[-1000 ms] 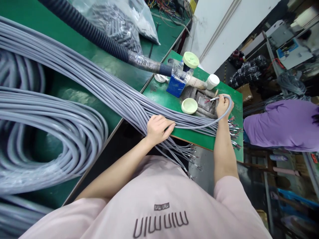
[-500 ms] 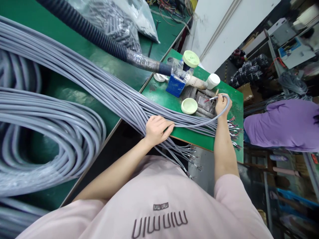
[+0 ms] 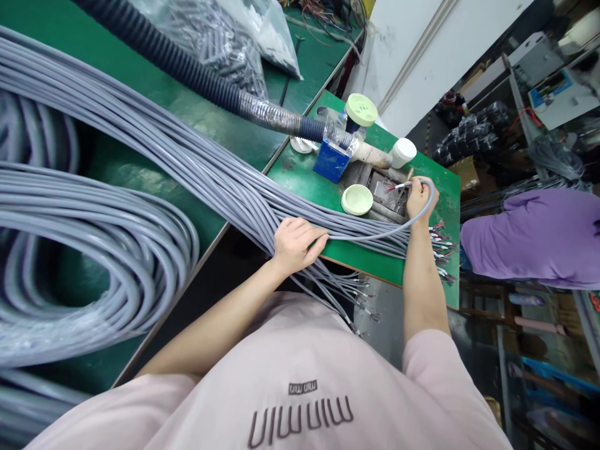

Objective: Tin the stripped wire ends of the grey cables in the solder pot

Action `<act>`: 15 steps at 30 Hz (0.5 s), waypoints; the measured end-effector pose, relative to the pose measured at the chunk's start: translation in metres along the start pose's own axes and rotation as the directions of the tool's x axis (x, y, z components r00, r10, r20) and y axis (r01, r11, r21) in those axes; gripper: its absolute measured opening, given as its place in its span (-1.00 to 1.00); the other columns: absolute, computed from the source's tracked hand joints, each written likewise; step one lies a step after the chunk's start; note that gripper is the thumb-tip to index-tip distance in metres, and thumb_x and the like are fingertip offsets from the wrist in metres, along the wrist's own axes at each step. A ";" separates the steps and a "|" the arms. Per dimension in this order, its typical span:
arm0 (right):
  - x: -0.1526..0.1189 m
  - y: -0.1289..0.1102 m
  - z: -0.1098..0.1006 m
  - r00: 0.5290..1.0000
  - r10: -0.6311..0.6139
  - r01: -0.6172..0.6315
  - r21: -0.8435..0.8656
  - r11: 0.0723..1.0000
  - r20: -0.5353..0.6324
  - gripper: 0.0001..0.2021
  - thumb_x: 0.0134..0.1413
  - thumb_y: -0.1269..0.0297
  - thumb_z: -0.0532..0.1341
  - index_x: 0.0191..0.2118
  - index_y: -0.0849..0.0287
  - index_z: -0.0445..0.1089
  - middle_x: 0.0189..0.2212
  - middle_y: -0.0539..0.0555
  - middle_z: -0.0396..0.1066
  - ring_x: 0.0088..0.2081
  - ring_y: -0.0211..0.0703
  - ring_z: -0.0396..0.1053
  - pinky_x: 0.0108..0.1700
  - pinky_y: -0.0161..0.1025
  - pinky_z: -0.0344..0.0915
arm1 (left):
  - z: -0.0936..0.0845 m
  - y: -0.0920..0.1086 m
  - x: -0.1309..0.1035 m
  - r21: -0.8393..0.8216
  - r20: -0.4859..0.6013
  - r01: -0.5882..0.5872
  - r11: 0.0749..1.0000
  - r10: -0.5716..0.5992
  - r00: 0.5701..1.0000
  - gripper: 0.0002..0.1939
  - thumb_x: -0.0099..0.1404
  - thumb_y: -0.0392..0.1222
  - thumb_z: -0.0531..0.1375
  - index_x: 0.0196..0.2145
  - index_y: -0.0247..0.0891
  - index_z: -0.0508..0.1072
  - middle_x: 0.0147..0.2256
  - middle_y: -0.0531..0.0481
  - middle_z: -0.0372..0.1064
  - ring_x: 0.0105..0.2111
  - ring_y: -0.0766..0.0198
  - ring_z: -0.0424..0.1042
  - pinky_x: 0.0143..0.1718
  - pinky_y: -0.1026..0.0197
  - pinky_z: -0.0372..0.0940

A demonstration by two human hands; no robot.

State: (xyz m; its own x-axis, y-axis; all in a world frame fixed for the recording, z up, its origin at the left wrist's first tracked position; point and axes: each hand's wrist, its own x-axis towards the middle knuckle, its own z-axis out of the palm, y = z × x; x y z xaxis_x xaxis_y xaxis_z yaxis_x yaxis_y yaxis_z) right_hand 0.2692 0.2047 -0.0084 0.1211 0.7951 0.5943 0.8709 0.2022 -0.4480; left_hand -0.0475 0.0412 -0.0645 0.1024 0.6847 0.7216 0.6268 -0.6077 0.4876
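In my right hand (image 3: 420,199) I pinch the end of a grey cable (image 3: 430,200), which bends back in a loop toward the bundle. Its stripped wires (image 3: 390,188) point left, over the metal plate of a solder pot (image 3: 385,194). My left hand (image 3: 298,244) is closed on the same cable farther down, resting against the long bundle of grey cables (image 3: 234,181). Stripped, coloured ends of the bundle (image 3: 443,250) lie beyond my right forearm. More cable ends (image 3: 360,300) hang below the table edge.
A pale green dish (image 3: 357,200), a blue box (image 3: 332,160) and a white jar (image 3: 403,152) stand around the pot. A dark corrugated hose (image 3: 187,69) crosses above the bench. Coiled cables (image 3: 154,219) lie at left. A person in purple (image 3: 534,237) is at right.
The view has shifted very slightly. Both hands keep the same hold on the cable, with its stripped end still over the plate.
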 end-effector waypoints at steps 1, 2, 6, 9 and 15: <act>0.001 -0.002 -0.002 1.000 -0.005 0.005 0.012 1.000 -0.010 -0.70 0.25 0.15 0.00 -0.30 0.16 0.41 -0.37 0.07 0.50 -0.28 -0.11 0.46 -0.10 -0.15 0.33 | 0.000 0.000 0.000 -0.003 -0.003 -0.003 1.000 0.003 1.000 -0.92 0.27 -0.22 0.21 -0.27 -0.14 0.50 -0.43 0.07 0.54 -0.40 0.26 0.43 -0.27 0.09 0.17; 0.002 -0.003 -0.005 1.000 -0.010 0.011 0.022 1.000 -0.017 -0.70 0.25 0.15 0.00 -0.30 0.16 0.41 -0.37 0.07 0.49 -0.29 -0.12 0.46 -0.11 -0.16 0.34 | 0.000 0.000 0.000 -0.006 -0.008 -0.008 1.000 0.008 1.000 -0.92 0.26 -0.23 0.21 -0.27 -0.14 0.50 -0.43 0.07 0.54 -0.40 0.26 0.43 -0.28 0.09 0.17; 0.010 -0.004 -0.011 1.000 -0.019 0.019 0.000 1.000 -0.017 -0.70 0.25 0.16 -0.01 -0.31 0.17 0.40 -0.40 0.07 0.48 -0.31 -0.12 0.46 -0.12 -0.14 0.34 | 0.001 -0.001 -0.001 -0.016 -0.016 -0.011 1.000 0.011 1.000 -0.91 0.26 -0.23 0.21 -0.26 -0.14 0.50 -0.42 0.06 0.54 -0.40 0.26 0.43 -0.28 0.09 0.17; 0.016 0.000 -0.009 1.000 0.004 -0.003 -0.057 0.998 0.002 -0.69 0.24 0.16 -0.01 -0.34 0.18 0.41 -0.42 0.08 0.47 -0.34 -0.11 0.44 -0.15 -0.13 0.34 | 0.002 -0.002 -0.002 -0.015 0.000 0.002 1.000 -0.002 1.000 -0.90 0.28 -0.20 0.20 -0.25 -0.14 0.51 -0.41 0.04 0.54 -0.39 0.25 0.44 -0.27 0.08 0.18; 0.024 0.007 0.002 0.999 0.021 -0.017 -0.082 0.996 0.049 -0.68 0.21 0.17 0.00 -0.42 0.19 0.39 -0.48 0.10 0.45 -0.35 -0.09 0.41 -0.16 -0.11 0.33 | 0.002 -0.001 -0.002 -0.009 0.007 0.007 1.000 -0.007 1.000 -0.91 0.28 -0.20 0.19 -0.27 -0.14 0.50 -0.43 0.04 0.54 -0.40 0.24 0.44 -0.28 0.08 0.17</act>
State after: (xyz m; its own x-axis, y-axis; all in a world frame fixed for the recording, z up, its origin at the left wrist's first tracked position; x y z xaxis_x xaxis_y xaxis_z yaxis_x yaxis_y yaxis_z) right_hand 0.2772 0.2263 0.0013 0.1160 0.8265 0.5509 0.9049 0.1408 -0.4017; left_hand -0.0473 0.0416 -0.0674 0.1033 0.6919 0.7146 0.6209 -0.6061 0.4971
